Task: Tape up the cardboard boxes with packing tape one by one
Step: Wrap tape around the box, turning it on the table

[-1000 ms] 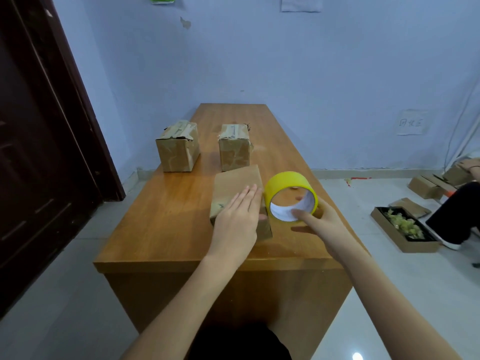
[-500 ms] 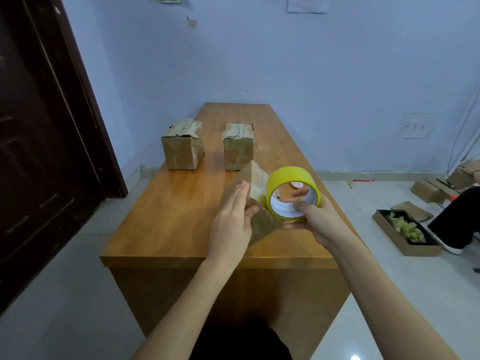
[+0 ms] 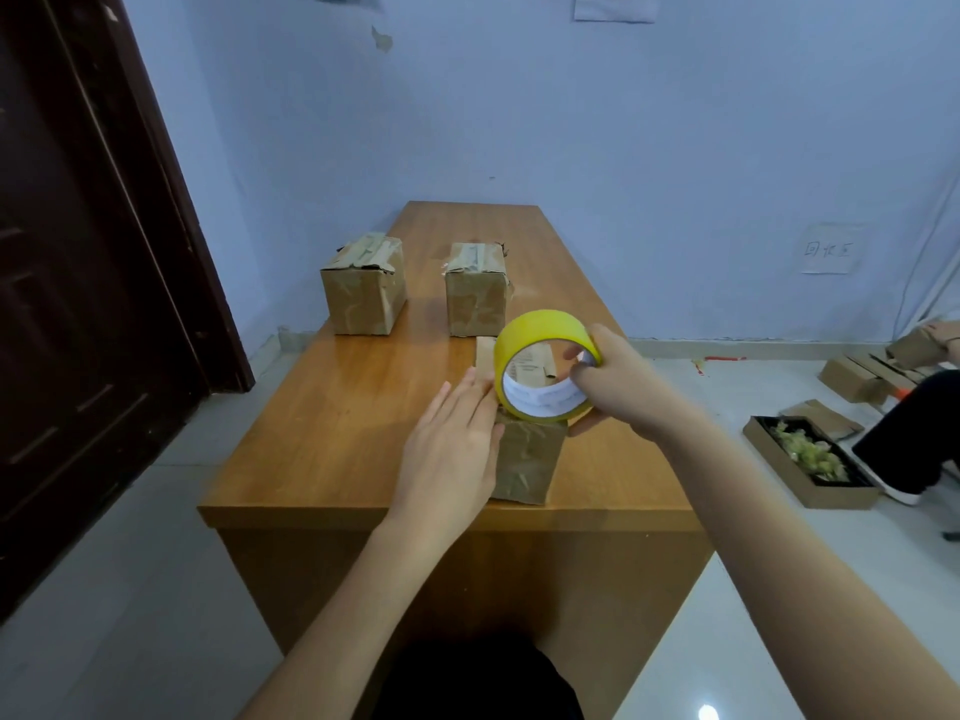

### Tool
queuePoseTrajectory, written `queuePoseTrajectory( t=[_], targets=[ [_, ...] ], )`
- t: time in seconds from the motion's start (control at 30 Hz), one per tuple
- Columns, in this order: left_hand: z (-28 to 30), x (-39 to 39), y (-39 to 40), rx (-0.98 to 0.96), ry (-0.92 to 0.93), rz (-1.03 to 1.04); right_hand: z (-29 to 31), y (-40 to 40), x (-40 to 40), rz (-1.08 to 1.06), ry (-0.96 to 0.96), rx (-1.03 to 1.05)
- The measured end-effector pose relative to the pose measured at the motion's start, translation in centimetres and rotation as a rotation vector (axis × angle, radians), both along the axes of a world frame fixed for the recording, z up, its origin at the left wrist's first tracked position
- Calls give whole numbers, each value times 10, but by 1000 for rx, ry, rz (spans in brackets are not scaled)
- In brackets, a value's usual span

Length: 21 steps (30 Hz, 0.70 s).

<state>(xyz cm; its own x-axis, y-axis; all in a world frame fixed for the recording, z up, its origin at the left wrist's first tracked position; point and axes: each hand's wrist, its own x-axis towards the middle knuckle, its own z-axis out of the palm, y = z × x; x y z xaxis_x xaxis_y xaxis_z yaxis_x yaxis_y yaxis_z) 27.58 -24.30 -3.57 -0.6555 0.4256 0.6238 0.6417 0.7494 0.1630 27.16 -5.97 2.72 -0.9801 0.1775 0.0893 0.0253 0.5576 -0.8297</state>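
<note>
The left hand (image 3: 451, 449) lay flat against the cardboard box (image 3: 527, 459) on the desk (image 3: 332, 423), while the right hand (image 3: 618, 387) held its grip round the yellow tape roll (image 3: 543, 330).

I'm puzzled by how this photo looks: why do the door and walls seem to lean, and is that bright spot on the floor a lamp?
Head view: the wide-angle lens bends the door and table edges outward; the spot is glare on glossy tile, its source unseen; lighting is soft, shadows faint; the right hand holding the tape roll looks slightly soft.
</note>
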Motion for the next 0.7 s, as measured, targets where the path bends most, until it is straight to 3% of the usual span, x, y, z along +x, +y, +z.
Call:
queuePoseTrajectory(
  t=[0.23,0.6,0.7],
  targets=[
    [-6,-3,-7,-82,35,53,-3,-9,-3,12,31,223],
    [-4,-1,-10,-108,62,83,14,12,5,152,-61,-2],
    [-3,-1,-10,-133,30,80,16,27,13,132,-66,53]
  ],
)
